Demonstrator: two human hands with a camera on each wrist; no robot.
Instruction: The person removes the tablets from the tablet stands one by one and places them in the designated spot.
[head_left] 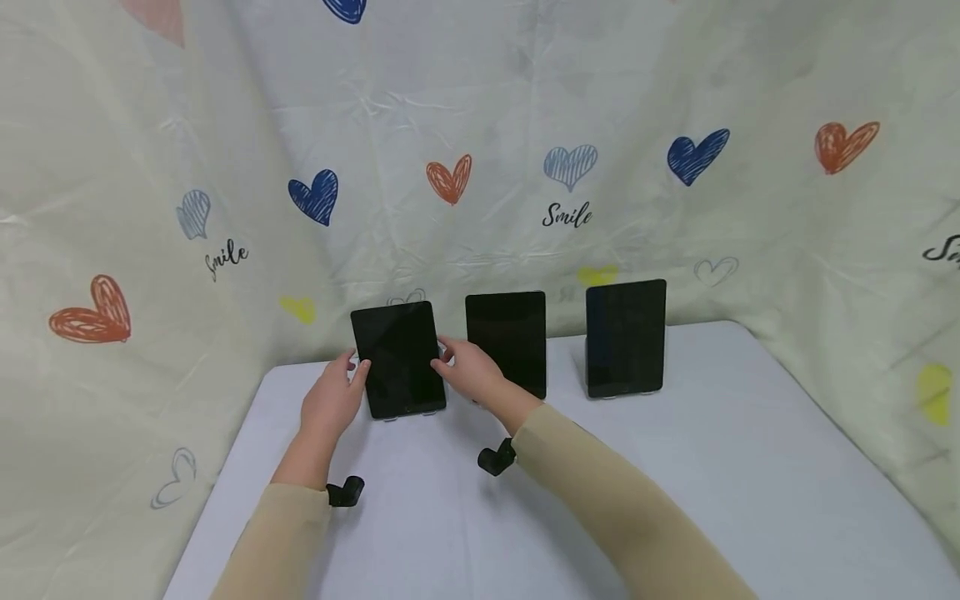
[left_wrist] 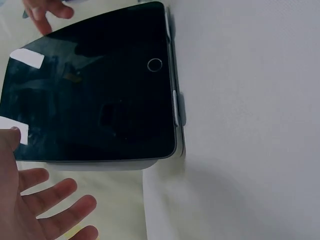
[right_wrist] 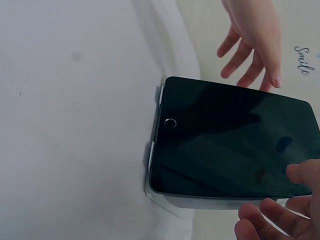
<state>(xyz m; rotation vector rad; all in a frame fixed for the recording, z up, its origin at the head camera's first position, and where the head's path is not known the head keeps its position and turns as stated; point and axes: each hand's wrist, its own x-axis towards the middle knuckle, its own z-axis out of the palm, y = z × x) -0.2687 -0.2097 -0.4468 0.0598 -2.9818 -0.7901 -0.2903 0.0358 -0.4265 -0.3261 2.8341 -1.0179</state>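
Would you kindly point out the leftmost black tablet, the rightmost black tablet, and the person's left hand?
Leftmost black tablet [head_left: 399, 358]: head view, middle of its dark screen.
Rightmost black tablet [head_left: 626, 337]: head view, middle of its dark screen.
Left hand [head_left: 332, 402]: head view, back of the hand.

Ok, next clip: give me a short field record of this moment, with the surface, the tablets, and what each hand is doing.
surface: white table, heart-print cloth backdrop behind
tablets: three dark-screened, standing in a row on stands
left tablet: between both hands, home button at the bottom
middle tablet: untouched
right tablet: untouched
left hand: at the left tablet's left edge, fingers spread, thumb at the edge
right hand: at its right edge, fingers loosely curved; firm grip cannot be told
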